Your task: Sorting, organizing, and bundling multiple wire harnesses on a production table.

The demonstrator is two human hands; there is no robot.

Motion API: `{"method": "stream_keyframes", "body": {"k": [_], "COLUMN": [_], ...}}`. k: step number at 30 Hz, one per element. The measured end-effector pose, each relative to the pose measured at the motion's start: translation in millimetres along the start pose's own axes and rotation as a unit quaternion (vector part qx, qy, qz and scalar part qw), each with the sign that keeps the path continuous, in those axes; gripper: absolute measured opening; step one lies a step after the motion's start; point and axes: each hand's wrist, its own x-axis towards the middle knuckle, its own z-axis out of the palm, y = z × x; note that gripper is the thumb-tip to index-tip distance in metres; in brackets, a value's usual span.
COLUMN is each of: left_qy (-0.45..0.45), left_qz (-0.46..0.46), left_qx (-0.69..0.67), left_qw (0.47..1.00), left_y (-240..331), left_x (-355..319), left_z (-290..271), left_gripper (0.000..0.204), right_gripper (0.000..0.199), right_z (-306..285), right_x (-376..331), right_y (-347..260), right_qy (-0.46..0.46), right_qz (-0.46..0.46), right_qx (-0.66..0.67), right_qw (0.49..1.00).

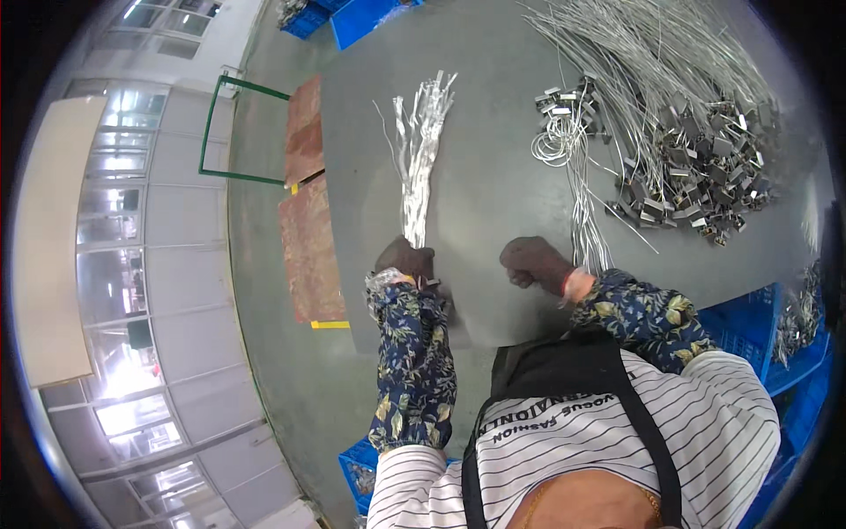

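My hands at the grey table (493, 176), one gripping a bundle of silver strips.

The big heap of wires with metal clips (696, 150) spreads at two o'clock, a small coil of wire (557, 141) at one. The bundle of silver strips (419, 150) fans toward twelve from my left hand (405, 262), whose gloved fingers are closed round its lower end, forearm pointing straight up. My right hand (533, 262) is a closed fist just beside, touching the table; whether it holds anything I cannot tell.
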Motion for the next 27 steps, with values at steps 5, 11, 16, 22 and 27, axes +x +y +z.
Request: {"method": "stream_keyframes", "body": {"k": [5,11,16,22,27], "left_qy": [-0.04,0.003,0.067,0.009,0.123], "left_qz": [0.132,0.104,0.253,0.247,0.347], "left_qx": [0.017,-0.003,0.078,0.008,-0.241], "left_qw": [0.99,0.995,0.962,0.969,0.898], "left_y": [38.8,25.8,49.3,69.1,-49.1], "left_x": [-45.9,-94.6,-79.4,-76.2,-10.0], "left_z": [50.7,53.5,65.7,90.8,152.1], "left_gripper": [0.043,0.047,0.064,0.033,0.035], "right_gripper": [0.037,0.025,0.032,0.023,0.071], "right_z": [14.9,53.6,14.1,11.8,55.7], "right_x": [52.6,69.8,83.3,106.2,59.1], "right_y": [36.8,29.9,59.6,90.0,33.6], "right_qy": [0.023,0.024,0.126,0.088,0.008], "right_qz": [0.031,0.083,-0.243,-0.289,-0.15], "right_qx": [-0.11,-0.031,-0.376,-0.599,-0.496], "right_qw": [0.993,0.996,0.885,0.742,0.855]}}
